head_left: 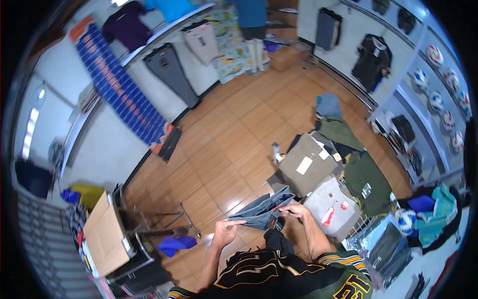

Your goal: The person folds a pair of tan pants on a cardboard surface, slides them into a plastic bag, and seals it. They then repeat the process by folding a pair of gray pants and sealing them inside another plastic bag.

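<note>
A pair of dark grey trousers [256,212] hangs between my two hands, held up in front of my body at the waistband. My left hand [227,232] pinches one end of the waistband between thumb and fingers. At the other end, my right hand [296,211] has its fingers closed on the cloth, close to a small red tag. The lower part of the trousers is foreshortened and hard to make out. Just right of my right hand lie folded light grey trousers [332,207] with red and white tags.
Folded olive-brown trousers [306,164] and dark green garments [368,184] are piled on the right. A chair with a cardboard sheet [107,234] stands at left. Shelves with balls [436,101] line the right wall; a blue patterned banner [122,82] leans at left.
</note>
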### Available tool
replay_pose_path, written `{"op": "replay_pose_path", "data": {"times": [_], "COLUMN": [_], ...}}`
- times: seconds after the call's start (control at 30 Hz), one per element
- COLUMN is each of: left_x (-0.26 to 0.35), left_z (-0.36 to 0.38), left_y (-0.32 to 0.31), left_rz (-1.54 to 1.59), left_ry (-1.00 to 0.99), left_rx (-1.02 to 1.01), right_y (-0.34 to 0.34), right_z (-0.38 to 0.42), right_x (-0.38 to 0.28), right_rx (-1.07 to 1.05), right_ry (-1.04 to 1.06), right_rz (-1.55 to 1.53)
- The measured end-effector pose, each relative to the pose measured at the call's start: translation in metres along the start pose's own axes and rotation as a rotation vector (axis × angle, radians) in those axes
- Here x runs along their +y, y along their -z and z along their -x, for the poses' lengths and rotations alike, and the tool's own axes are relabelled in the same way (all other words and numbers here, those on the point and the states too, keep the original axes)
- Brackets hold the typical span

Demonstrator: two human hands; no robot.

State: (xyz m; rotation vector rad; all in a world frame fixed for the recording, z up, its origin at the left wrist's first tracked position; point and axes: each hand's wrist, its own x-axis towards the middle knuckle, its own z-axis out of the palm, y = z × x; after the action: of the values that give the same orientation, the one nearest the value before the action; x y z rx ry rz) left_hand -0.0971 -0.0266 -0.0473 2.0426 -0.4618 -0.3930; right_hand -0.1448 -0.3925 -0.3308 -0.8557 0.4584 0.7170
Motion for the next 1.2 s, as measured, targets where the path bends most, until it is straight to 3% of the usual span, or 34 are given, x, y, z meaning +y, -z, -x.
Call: {"op": "replay_pose_path", "data": {"times": [0.03,0.07,0.17,0.2,0.27,0.3,0.4,0.5,0.57,0.7,0.77,0.8,0.97,1.2], "left_x": [-0.006,-0.012,-0.030,-0.034,-0.037,-0.044,-0.063,-0.047,-0.061,-0.036,-0.041,-0.044,-0.035,-0.062], "left_z": [0.019,0.038,0.098,0.119,0.161,0.182,0.237,0.292,0.320,0.371,0.389,0.398,0.446,0.477], "left_y": [0.011,0.021,0.052,0.063,0.088,0.098,0.125,0.167,0.184,0.241,0.266,0.278,0.342,0.451], "left_rz": [0.026,0.053,0.019,0.002,-0.007,-0.022,-0.059,-0.155,-0.169,-0.295,-0.311,-0.326,-0.382,-0.416], "left_ry": [0.009,0.016,0.040,0.071,0.154,0.104,0.009,0.178,0.055,-0.018,-0.190,-0.278,-0.253,-0.269], "left_rx": [0.056,0.112,0.238,0.266,0.295,0.346,0.473,0.433,0.572,0.746,0.890,0.959,1.093,1.232], "right_y": [-0.029,-0.056,-0.071,-0.161,-0.210,-0.246,-0.302,-0.350,-0.390,-0.530,-0.584,-0.617,-0.758,-0.923], "right_z": [-0.004,0.002,-0.058,0.002,0.003,0.014,-0.001,-0.025,-0.047,-0.030,-0.031,-0.031,-0.042,-0.112], "right_x": [-0.007,-0.008,0.043,0.005,0.012,0.008,0.020,0.027,0.031,0.011,-0.001,-0.005,-0.018,-0.026], "right_rx": [-0.035,0.159,0.170,0.149,0.249,0.264,0.296,0.315,0.357,0.246,0.207,0.126,-0.167,-0.285], "right_ry": [-0.009,-0.032,0.201,0.262,0.373,0.448,0.694,0.908,1.114,1.219,1.296,1.301,1.365,1.447], "right_rz": [0.020,0.199,0.466,0.395,0.523,0.548,0.695,0.725,0.742,0.766,0.914,0.849,0.740,0.718]}}
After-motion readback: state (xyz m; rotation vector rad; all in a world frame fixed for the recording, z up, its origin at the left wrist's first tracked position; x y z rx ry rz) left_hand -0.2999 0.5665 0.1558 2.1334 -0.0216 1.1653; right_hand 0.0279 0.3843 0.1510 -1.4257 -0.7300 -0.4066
